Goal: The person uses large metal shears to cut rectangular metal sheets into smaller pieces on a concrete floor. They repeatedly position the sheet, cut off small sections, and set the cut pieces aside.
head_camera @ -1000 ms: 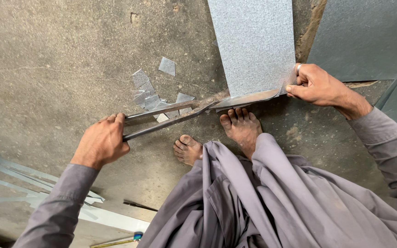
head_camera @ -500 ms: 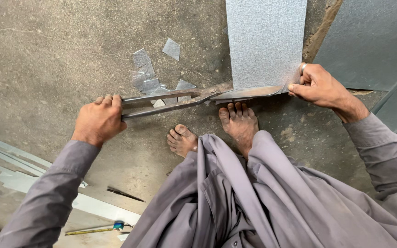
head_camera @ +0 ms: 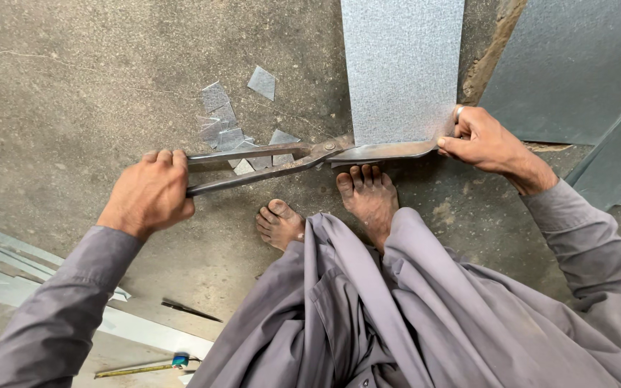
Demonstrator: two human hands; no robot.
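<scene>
Left hand [head_camera: 151, 192] grips shears [head_camera: 303, 154] (fist closed).

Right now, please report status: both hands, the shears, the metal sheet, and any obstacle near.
Left hand shut on shear handles. Right hand pinching sheet edge. Blades at the sheet's near edge. Bare foot just below blades; offcuts beside.

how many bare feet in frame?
2. One foot sits just below the shears at the edge of the metal sheet; the other foot is lower left, partly under the grey clothing.

Scraps [head_camera: 233, 129] left of sheet [head_camera: 402, 68]
</scene>
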